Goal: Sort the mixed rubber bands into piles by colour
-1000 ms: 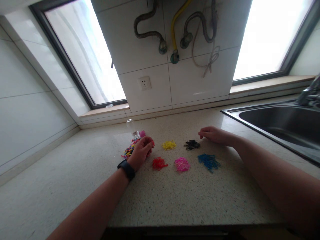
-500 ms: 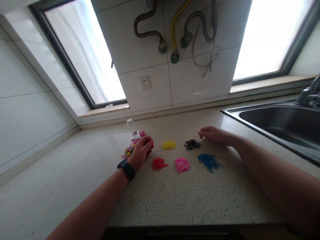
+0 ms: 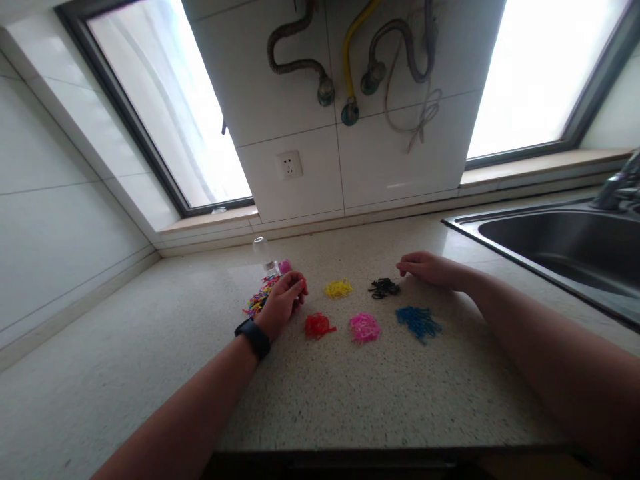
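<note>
Left hand (image 3: pixel 283 303), black watch (image 3: pixel 253 337) on the wrist, sits on the mixed multicoloured pile of small rubber bands (image 3: pixel 259 300) at the left of the speckled stone countertop (image 3: pixel 350 393). Fingers curled in, pinching something small and red at the tips; too small to tell more. Right hand (image 3: pixel 430 268) lies palm down on the counter, fingers loosely bent, holding nothing, just beside the small black band pile (image 3: pixel 384 288).

Sorted piles between the hands: yellow pile (image 3: pixel 339 289) in the back row next to black; red pile (image 3: pixel 319 325), pink pile (image 3: pixel 365 327), blue pile (image 3: pixel 418 321) in the front row. All apart from each other.

Clear plastic bottle (image 3: pixel 263 253) lies tipped behind the mixed pile, pink cap (image 3: pixel 285 267) next to it. Steel sink (image 3: pixel 560 247) far right.
</note>
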A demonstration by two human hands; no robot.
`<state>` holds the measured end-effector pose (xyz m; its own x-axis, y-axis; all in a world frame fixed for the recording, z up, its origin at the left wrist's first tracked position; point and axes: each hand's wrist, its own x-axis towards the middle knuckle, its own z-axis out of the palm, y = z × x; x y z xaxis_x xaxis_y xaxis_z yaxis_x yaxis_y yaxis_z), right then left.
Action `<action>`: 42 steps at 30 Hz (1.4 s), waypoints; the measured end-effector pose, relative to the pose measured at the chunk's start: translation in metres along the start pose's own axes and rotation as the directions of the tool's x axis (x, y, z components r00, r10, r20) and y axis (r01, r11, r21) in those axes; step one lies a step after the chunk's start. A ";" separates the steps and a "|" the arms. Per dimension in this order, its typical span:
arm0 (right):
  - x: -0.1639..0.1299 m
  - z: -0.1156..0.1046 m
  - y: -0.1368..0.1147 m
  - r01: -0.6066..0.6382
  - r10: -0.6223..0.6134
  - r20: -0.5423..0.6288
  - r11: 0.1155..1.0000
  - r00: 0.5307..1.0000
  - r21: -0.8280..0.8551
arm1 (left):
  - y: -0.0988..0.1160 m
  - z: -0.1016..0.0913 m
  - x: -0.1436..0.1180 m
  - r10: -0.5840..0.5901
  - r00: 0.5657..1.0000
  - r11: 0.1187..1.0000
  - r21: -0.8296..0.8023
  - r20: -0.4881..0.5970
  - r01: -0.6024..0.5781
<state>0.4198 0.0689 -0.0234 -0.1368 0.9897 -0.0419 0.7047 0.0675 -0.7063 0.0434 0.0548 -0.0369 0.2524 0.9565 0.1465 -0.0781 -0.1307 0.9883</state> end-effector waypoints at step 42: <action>0.005 0.002 0.007 -0.017 0.017 0.017 1.000 1.000 0.009 | -0.001 0.001 0.001 0.041 0.999 0.997 0.071 -0.006 -0.040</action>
<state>0.4229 0.0741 -0.0295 -0.1368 0.9884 -0.0653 0.7007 0.0499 -0.7117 0.0446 0.0557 -0.0382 0.2431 0.9519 0.1865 -0.0192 -0.1875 0.9821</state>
